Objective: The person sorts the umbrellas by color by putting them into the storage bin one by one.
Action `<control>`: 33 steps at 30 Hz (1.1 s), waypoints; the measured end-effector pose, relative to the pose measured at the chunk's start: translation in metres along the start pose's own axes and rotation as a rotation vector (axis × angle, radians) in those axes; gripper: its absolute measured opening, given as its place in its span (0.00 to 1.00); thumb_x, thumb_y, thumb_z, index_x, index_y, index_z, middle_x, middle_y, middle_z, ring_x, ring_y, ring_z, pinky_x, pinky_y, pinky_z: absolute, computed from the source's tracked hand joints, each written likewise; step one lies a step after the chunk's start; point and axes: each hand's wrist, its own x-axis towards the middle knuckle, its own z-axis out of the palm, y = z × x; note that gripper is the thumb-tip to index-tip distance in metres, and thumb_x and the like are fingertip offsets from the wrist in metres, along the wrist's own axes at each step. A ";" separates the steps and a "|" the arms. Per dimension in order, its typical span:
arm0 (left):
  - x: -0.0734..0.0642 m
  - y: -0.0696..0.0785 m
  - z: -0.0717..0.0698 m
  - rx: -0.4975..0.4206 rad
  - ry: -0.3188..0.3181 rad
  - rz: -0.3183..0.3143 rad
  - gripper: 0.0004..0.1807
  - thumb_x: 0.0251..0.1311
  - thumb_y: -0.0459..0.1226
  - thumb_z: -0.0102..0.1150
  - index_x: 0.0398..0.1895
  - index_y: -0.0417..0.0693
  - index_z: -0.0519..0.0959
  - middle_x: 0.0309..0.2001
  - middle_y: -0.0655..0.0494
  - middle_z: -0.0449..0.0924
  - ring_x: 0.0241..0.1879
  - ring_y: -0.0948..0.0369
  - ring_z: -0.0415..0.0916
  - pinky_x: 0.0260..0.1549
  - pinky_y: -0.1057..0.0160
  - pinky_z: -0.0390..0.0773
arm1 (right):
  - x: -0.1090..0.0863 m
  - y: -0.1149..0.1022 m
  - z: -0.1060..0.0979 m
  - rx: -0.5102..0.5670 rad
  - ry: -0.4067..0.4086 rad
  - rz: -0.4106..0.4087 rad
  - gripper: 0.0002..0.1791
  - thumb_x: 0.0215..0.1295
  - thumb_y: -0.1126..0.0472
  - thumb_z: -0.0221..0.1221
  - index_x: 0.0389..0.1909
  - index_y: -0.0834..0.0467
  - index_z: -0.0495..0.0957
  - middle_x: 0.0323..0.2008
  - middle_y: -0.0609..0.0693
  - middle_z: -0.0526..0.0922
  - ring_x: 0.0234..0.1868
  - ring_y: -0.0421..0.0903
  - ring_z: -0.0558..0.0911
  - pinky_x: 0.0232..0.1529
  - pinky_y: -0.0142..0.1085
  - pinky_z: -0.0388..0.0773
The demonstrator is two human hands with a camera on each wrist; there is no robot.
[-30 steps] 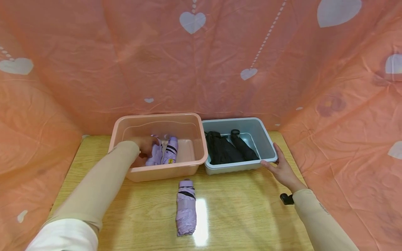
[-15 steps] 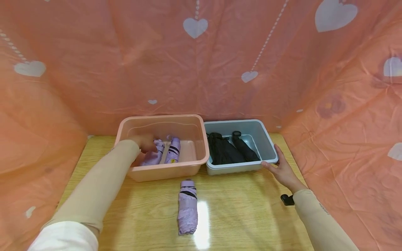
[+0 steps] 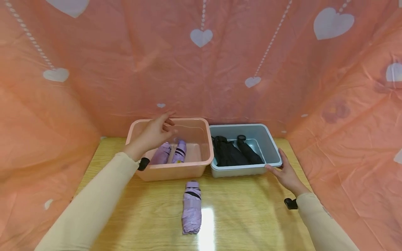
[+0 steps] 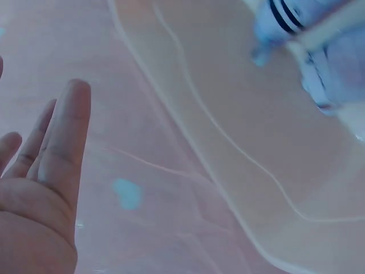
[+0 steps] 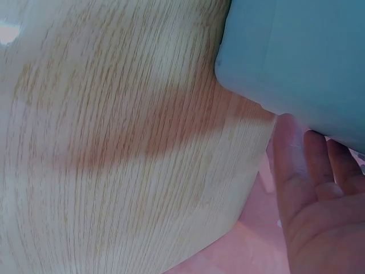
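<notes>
My left hand (image 3: 154,134) hovers over the left part of a pink plastic bin (image 3: 176,167), fingers extended and holding nothing; the left wrist view shows its straight fingers beside the bin's rim. Inside that bin lie two folded lilac umbrellas, a left umbrella (image 3: 161,154) and a right umbrella (image 3: 179,152) with black bands. My right hand (image 3: 289,176) rests against the front right corner of a grey-blue bin (image 3: 242,170), thumb at the front and fingers along the side. Several black folded umbrellas (image 3: 230,152) fill its left and middle. Another lilac folded umbrella (image 3: 192,208) lies on the table.
The two bins stand side by side at the back of a wooden table (image 3: 245,212). A pink-orange curtain (image 3: 226,76) with pale hearts hangs behind and on both sides. A glossy light reflection lies right of the near umbrella.
My left hand has let go of the left lilac umbrella in the pink bin and risen out over the bin, its fingers spreading. The right hand stays at the grey-blue bin's corner.
</notes>
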 end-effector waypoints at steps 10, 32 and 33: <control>-0.063 0.020 0.053 -0.147 0.201 0.172 0.41 0.60 0.27 0.66 0.76 0.50 0.61 0.45 0.50 0.79 0.40 0.57 0.81 0.40 0.59 0.83 | -0.004 0.001 -0.006 -0.036 0.010 0.002 0.57 0.71 0.47 0.60 0.79 0.56 0.27 0.70 0.73 0.56 0.63 0.67 0.67 0.57 0.53 0.72; -0.155 -0.052 0.198 -0.240 0.082 -0.215 0.43 0.57 0.33 0.71 0.76 0.49 0.62 0.45 0.45 0.68 0.39 0.53 0.71 0.35 0.66 0.78 | 0.001 0.002 0.001 0.025 -0.010 0.019 0.58 0.70 0.46 0.61 0.79 0.53 0.26 0.71 0.73 0.53 0.66 0.68 0.64 0.62 0.60 0.65; -0.155 -0.052 0.200 -0.223 0.079 -0.223 0.44 0.57 0.35 0.72 0.76 0.49 0.62 0.44 0.45 0.67 0.38 0.53 0.70 0.34 0.66 0.77 | 0.002 0.002 0.001 0.025 -0.009 0.017 0.57 0.70 0.46 0.61 0.79 0.53 0.26 0.71 0.73 0.54 0.66 0.68 0.64 0.61 0.59 0.65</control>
